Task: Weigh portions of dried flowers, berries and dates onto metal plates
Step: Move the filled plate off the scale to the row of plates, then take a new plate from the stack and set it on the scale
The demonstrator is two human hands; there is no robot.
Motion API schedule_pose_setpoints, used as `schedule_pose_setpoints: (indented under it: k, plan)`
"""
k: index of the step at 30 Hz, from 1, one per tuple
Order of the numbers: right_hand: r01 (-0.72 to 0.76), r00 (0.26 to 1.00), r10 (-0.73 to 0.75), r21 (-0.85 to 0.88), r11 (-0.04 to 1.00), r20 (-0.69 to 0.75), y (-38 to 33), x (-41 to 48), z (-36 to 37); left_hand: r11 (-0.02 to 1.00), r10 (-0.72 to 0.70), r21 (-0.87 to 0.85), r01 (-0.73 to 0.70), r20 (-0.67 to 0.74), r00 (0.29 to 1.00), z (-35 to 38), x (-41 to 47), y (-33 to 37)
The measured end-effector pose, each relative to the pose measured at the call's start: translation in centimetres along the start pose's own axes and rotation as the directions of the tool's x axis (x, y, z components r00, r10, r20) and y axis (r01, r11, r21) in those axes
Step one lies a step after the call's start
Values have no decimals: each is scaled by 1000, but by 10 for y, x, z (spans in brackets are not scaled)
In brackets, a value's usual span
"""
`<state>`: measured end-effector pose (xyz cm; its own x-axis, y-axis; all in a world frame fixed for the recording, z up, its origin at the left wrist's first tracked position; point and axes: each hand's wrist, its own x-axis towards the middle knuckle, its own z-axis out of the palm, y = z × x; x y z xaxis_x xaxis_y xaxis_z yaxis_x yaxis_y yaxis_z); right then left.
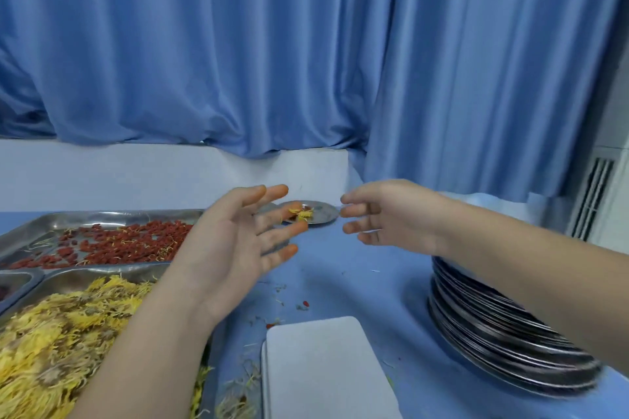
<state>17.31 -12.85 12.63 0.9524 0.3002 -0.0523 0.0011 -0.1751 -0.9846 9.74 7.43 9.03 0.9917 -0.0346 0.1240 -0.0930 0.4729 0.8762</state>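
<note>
I see both hands empty above the blue table: left hand fingers spread, right hand loosely curled. 1 plate (yellow flowers on it) sits far back below the blue curtain; plate stack right.

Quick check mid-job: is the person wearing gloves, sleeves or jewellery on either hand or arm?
No. The left hand and right hand are bare: no gloves, rings or watch. The left forearm and right forearm show no sleeve or wristband within the frame.
</note>
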Motion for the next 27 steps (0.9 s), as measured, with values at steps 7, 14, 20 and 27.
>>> schedule_pose_setpoints:
  k: [7, 14, 20, 27]
  plan:
    - [39, 997, -55, -269, 962, -52, -5, -94, -70, 992, 0, 120, -26, 212, 977, 45, -23, -8]
    - [-26, 981, -172, -946, 324, -86, 25, -126, -107, 982, 36, 175, -69, 185, 982, 56, -50, -35]
    - [-18, 995, -94, -999, -43, -14, 55, -123, -120, 1000, 5, -7, -5, -6, 1000, 23, -58, -58]
    - [-44, 973, -220, -995, 86, -62, 62, -119, -121, 999, 34, -12, -36, -126, 991, 9, -61, -72]
